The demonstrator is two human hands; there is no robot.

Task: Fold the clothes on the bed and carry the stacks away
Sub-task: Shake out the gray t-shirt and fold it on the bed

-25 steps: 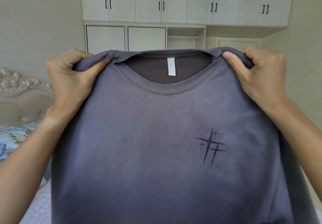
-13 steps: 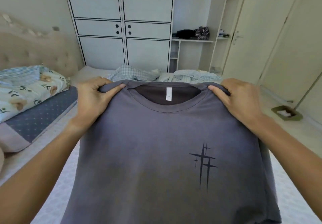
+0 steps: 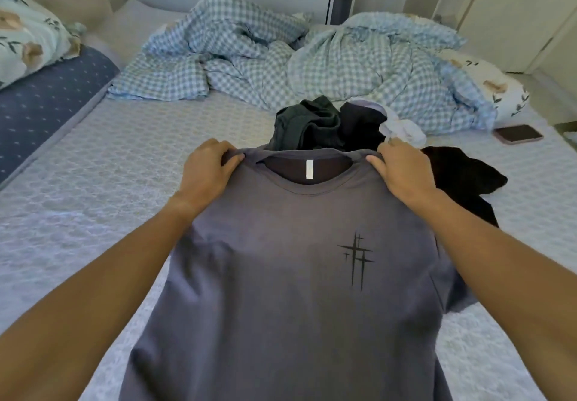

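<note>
Both my hands have come down with the shirt since half a second ago — back then the cupboards and the door filled the view above the collar, and now the bed [image 3: 103, 163] and its clutter sit there. My grip looks the same as before, one hand at each shoulder.

My left hand [image 3: 208, 172] pinches the left shoulder seam of the grey T-shirt [image 3: 281, 291], fingers curled over the top edge and thumb pressed on the front. My right hand [image 3: 402, 172] holds the other shoulder the same way. The shirt hangs between them, front toward me, collar stretched level, with a white label inside the neck and a small black print of crossed lines on the chest. Its lower part runs out of view at the bottom.

Just beyond the collar lies a heap of dark clothes [image 3: 324, 122] on the bed, with a white piece [image 3: 402, 129] at its right edge — and a black garment [image 3: 462, 179] spread just right of my right hand. Farther back a checked blue quilt [image 3: 281, 57] is bunched up, a phone [image 3: 518, 134] lies near the bed's right edge, and pillows [image 3: 28, 38] lie at the left.
</note>
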